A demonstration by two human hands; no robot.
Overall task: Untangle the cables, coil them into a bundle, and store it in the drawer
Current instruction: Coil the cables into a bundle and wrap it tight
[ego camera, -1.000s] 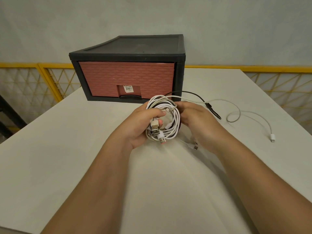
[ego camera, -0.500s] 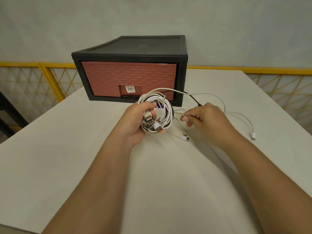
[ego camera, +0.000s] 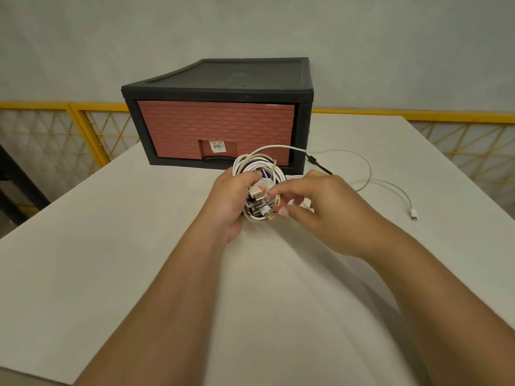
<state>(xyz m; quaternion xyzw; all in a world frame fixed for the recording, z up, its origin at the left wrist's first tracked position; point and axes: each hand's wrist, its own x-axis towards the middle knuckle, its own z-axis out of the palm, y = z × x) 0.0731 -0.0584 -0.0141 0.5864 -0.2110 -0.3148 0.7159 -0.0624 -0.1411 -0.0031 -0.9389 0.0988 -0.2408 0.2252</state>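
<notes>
A coil of white cables (ego camera: 267,168) with bunched USB plugs sits in the left hand (ego camera: 231,199); a loose white tail (ego camera: 413,217) trails right of the right hand (ego camera: 315,203). The closed brick-red plastic drawer (ego camera: 217,129) stands just beyond.

White table (ego camera: 83,274), yellow lattice railing (ego camera: 55,105) behind, grey, possibly concrete wall (ego camera: 250,26).

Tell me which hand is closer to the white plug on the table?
Right. The right hand is left of the plug, apart; the left hand is farther left, gripping the cable bundle.
</notes>
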